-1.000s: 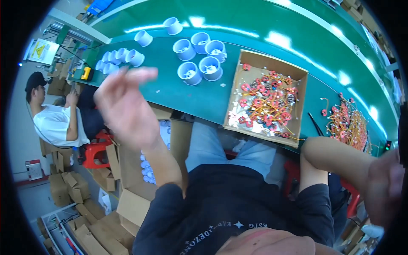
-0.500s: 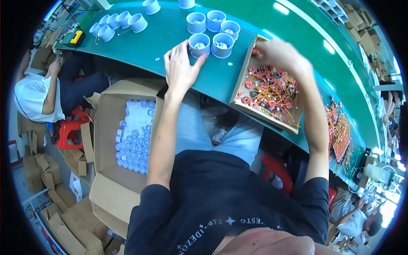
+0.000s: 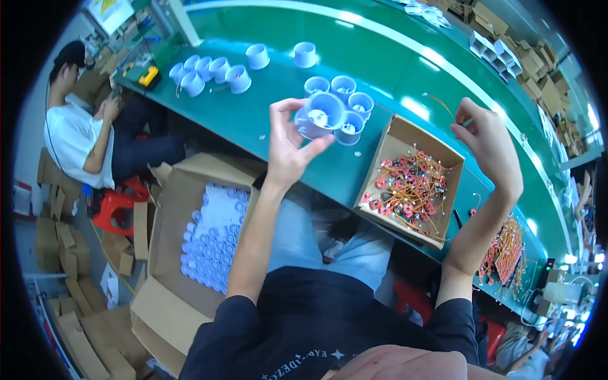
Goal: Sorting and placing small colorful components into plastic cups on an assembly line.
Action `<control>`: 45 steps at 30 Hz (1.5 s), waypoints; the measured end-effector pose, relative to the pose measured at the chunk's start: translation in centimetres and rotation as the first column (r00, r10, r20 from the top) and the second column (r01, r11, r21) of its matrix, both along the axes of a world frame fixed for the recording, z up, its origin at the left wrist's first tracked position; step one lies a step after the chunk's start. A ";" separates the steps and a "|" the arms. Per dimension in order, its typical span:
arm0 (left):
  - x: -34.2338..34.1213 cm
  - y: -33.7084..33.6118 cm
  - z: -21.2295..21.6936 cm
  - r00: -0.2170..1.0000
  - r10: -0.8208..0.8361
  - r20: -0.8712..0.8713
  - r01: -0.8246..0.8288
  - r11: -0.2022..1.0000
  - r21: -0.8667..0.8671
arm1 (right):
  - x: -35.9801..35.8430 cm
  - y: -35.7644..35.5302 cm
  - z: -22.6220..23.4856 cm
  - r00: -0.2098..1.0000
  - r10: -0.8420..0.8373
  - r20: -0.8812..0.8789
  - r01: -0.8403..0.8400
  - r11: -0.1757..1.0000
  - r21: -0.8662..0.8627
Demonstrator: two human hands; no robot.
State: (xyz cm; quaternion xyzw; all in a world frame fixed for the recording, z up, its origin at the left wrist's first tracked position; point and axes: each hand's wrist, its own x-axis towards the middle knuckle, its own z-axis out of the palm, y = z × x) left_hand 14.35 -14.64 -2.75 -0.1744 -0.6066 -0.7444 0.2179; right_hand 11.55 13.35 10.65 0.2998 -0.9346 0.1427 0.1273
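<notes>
My left hand grips a pale blue round plastic cup with a white part inside, lifted above the green table and tilted a little toward me. Several similar cups stand close behind it. Up and to the right, my right hand is closed in a pinch on a thin orange wire, which trails out to the left of the fingers. Whatever sits on the wire's other end is hidden by the hand. Below lies a shallow cardboard box of red round parts with orange wires.
More pale blue cups stand at the table's far left, near a yellow-black tool. A wired heap lies at right. Left of my legs, an open carton holds many small blue-white pieces. A person sits at far left.
My left hand has raised one cup from the group. My right hand has left the cardboard box, moving up and right with a wire in its fingers. The whole view has shifted.
</notes>
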 end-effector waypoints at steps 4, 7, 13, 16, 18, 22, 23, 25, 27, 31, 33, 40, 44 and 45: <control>-4.0 5.8 5.4 0.841 -0.536 -0.079 0.525 0.771 0.361 | 1.4 2.0 3.3 1.000 0.008 0.004 -0.007 0.939 -0.344; -8.9 10.5 7.7 0.605 -0.778 -0.171 0.716 0.437 0.544 | 3.2 2.4 4.5 0.987 -0.100 -0.128 0.030 0.886 -0.464; -15.4 15.3 5.8 0.238 -0.902 -0.360 0.814 -0.017 0.581 | 0.7 2.9 3.3 0.949 -0.182 -0.257 0.035 0.872 -0.489; -15.9 15.7 4.8 0.212 -0.909 -0.359 0.815 -0.038 0.578 | -1.7 2.7 1.9 0.919 -0.186 -0.347 0.072 0.946 -0.317; -15.7 15.3 4.3 0.216 -0.911 -0.352 0.805 -0.038 0.591 | -3.0 1.8 0.9 0.925 -0.179 -0.336 0.069 0.947 -0.313; -16.1 15.2 3.8 0.469 -0.871 -0.148 0.729 0.287 0.621 | -4.1 0.5 -0.4 0.913 -0.169 -0.370 0.074 0.964 -0.256; -16.7 15.0 2.9 0.416 -0.886 -0.204 0.745 0.203 0.636 | -4.2 0.4 -0.6 0.915 -0.165 -0.367 0.085 0.971 -0.224; -16.8 14.7 2.2 0.299 -0.901 -0.314 0.761 0.026 0.649 | -4.0 0.3 -0.7 0.915 -0.173 -0.364 0.107 0.975 -0.196; -16.6 15.0 2.3 0.339 -0.900 -0.276 0.750 0.081 0.656 | -3.8 0.5 -0.7 0.913 -0.185 -0.363 0.102 0.967 -0.235; -16.1 15.4 3.0 0.456 -0.869 -0.192 0.705 0.221 0.674 | -3.8 0.8 -0.4 0.897 -0.200 -0.393 0.086 0.953 -0.290; -15.8 15.4 3.3 0.510 -0.845 -0.164 0.669 0.270 0.693 | -3.6 0.6 -0.4 0.891 -0.199 -0.409 0.078 0.952 -0.295; -15.7 15.4 3.1 0.459 -0.864 -0.205 0.682 0.195 0.705 | -3.6 0.5 -0.9 0.919 -0.222 -0.326 0.172 0.970 -0.174; -16.2 15.3 2.9 0.487 -0.861 -0.148 0.646 0.241 0.725 | -3.4 1.0 -0.7 0.939 -0.211 -0.272 0.195 0.977 -0.087; -16.4 15.5 2.8 0.507 -0.854 -0.121 0.629 0.270 0.729 | -3.5 1.1 -0.8 0.939 -0.211 -0.270 0.195 0.977 -0.085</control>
